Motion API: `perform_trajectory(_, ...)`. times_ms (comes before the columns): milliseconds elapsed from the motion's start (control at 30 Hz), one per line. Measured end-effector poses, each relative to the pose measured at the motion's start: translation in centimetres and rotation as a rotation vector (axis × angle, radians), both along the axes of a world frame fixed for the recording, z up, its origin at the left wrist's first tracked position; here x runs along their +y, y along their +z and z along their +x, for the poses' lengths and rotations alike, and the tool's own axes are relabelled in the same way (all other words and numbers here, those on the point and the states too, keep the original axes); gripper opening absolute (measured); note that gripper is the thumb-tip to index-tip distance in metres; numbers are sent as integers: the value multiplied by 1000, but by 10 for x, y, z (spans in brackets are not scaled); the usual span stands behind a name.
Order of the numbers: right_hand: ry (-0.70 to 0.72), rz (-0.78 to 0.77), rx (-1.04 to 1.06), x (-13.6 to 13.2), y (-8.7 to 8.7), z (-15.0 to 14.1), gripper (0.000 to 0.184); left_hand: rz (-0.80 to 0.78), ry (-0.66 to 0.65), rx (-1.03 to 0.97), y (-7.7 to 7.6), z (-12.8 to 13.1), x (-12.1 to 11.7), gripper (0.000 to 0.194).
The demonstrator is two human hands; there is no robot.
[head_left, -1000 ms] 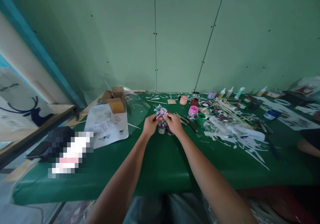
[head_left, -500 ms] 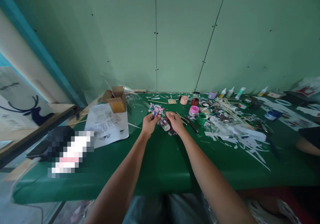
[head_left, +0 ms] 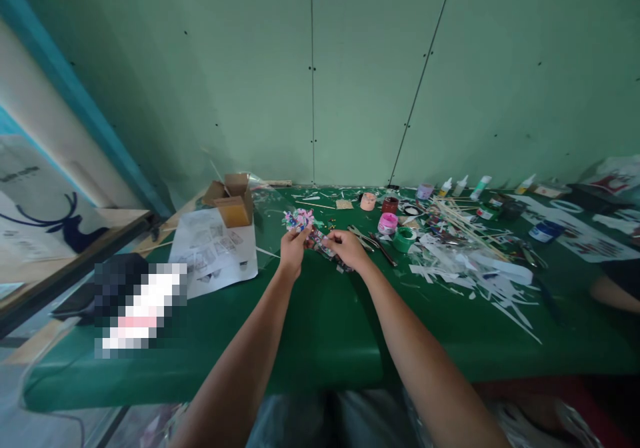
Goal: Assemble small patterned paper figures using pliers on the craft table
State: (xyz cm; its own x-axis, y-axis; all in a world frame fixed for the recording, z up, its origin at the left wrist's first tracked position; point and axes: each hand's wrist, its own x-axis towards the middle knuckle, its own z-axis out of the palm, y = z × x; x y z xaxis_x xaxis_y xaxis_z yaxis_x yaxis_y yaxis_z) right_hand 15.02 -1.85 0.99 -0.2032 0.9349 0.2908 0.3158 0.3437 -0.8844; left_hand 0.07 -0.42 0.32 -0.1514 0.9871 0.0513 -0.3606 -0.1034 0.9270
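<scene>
"Since the entries run left to right, what opens the list?"

"Left of centre: one printed sheet [head_left: 189, 266]; one opened carton [head_left: 235, 211] at its upper edge; green table [head_left: 240, 361] beneath."

"Next?"

"Centre of the frame: left hand [head_left: 293, 251], thumb and fingers closed on one multicoloured piece [head_left: 299, 219], pink, blue and green bits clustered at its upper-left end. Piece held between both hands, running down to the right."

"Right hand [head_left: 351, 251]?"

"Just right of centre: thumb and forefinger pinched together at the piece's lower part, other fingers curled. Something darker shows under that hand; joined or separate, cannot tell."

"Beyond?"

"One dark-handled tool [head_left: 384, 249]; one pink jar [head_left: 387, 224]; one green jar [head_left: 404, 239]; one heap of white paper strips [head_left: 457, 271]; thin sticks [head_left: 467, 227], loose, above the heap."

"Progress?"

"Apparently done: bits massed on the upper end. Apparently in hand: the lower part. Outstanding: cannot be told; detail too small."
</scene>
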Motion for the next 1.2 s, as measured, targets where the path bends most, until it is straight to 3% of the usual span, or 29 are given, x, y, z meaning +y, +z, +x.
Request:
perform_trajectory(133, -19, -22, 23, -2, 1, -3, 31, -71, 5, -49, 4, 1, -3, 39)
perform_trajectory(333, -32, 0, -31, 1, -5, -2, 29, -48, -69, 15, 1, -1, -2, 39)
perform_trajectory(500, -334, 118, -82, 9, -5, 21, 38, 1, 20, -30, 0, -4, 4, 39)
perform_trajectory(567, -498, 137, -158, 13, -7, 34, 35, 13, 52, -115, 1, -6, 6, 38)
perform_trajectory(633, -561, 149, -269, 15, -9, 42, 29, 12, 88, -221, 3, -9, 7, 37)
perform_trajectory(800, -448, 70, -651, 7, -14, 36, 27, -60, 113, -468, 6, -17, 8, 29)
perform_trajectory(933, -463, 52, -841, 2, -14, 25, 37, -119, 84, -501, 5, -18, 8, 23)
perform_trajectory(1067, -434, 34, -491, 10, -16, 28, 16, -142, 35, -484, 3, -16, 8, 20)
perform_trajectory(1200, -382, 1, 32, 14, -13, 29, 25, -200, -23, -466, 4, -16, 8, 12)
